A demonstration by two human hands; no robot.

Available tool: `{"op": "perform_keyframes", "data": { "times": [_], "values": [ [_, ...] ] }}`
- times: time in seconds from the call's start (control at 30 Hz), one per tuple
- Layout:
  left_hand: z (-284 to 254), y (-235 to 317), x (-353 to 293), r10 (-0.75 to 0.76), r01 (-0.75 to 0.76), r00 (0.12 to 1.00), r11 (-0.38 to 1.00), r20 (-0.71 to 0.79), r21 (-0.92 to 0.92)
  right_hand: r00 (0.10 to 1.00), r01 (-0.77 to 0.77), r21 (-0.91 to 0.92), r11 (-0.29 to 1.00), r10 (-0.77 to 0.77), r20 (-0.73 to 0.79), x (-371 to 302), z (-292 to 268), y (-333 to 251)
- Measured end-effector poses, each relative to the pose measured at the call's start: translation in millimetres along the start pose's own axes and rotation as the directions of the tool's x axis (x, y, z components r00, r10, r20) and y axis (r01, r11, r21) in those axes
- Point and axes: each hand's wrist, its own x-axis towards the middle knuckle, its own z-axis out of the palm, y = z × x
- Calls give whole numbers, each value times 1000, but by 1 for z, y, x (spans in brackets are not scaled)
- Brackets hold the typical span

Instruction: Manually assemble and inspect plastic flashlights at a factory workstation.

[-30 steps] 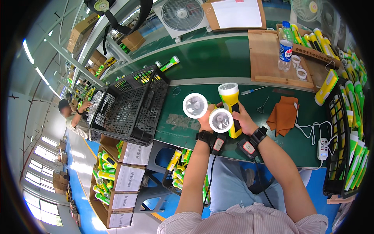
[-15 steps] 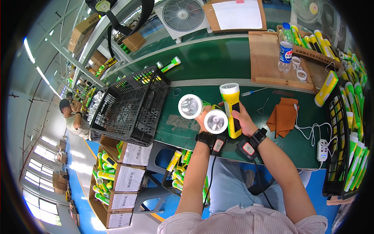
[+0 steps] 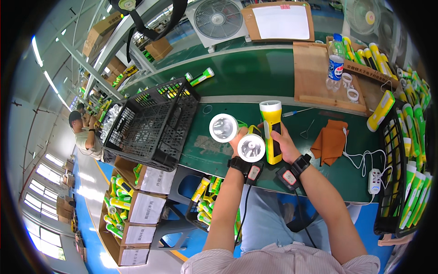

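Observation:
My left hand (image 3: pixel 236 139) is closed round two flashlights, their broad lens ends turned up toward me. One flashlight (image 3: pixel 223 128) has its white-rimmed head to the left. The second flashlight (image 3: pixel 251 148) sits just below and to the right, with part of a yellow body showing behind it. In my right hand (image 3: pixel 285 145), a yellow flashlight (image 3: pixel 272 123) with a black panel stands nearly upright, its white head at the top. All three are held over the green workbench (image 3: pixel 207 160). My left fingers are mostly hidden behind the flashlight heads.
A black plastic crate (image 3: pixel 150 123) stands to the left. On the right lie an orange cloth (image 3: pixel 329 141), a white power strip (image 3: pixel 375 181) with cables, and a black basket (image 3: pixel 392 182) of flashlights. A bottle (image 3: pixel 335 64) stands farther back. Labelled boxes (image 3: pixel 143 208) sit lower left.
The view has shifted slightly. The right-hand flashlight's head has tipped, so its lens face shows less. Both hands keep their hold.

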Motion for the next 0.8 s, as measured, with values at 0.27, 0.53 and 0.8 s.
{"op": "perform_keyframes", "data": {
  "times": [0.27,0.53,0.8],
  "values": [
    [10,22,8,-449,461,888,866,102,-193,1000,14,9,1000,-13,-22,2,-8,10],
    [9,4,4,-683,660,640,254,352,-707,1000,2,46,999,-1,-25,2,-6,10],
    [8,26,9,-515,508,855,808,60,-298,1000,30,30,999,-29,-11,3,-6,11]
  ]
}}
